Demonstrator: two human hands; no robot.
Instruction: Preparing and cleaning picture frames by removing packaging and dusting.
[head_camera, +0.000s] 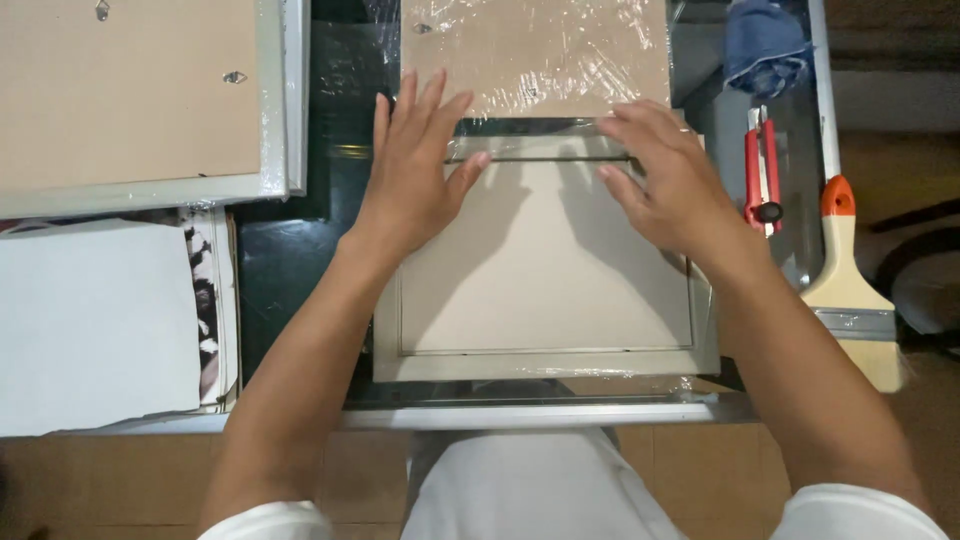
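- Nearest, a pale picture frame (545, 365) lies face down on the dark desk (285, 270), with a light backing board (545, 260) already seated inside it.
- Both hands rest flat and unclenched at the frame's far edge: left hand (415, 170) at its left corner, right hand (665, 175) at its right, gripping nothing.
- Beyond the frame, a plastic-wrapped brown board (535, 55) is not yet unwrapped, I judge.
- Right of the frame: a red utility knife (762, 170) and a paintbrush (850, 290).
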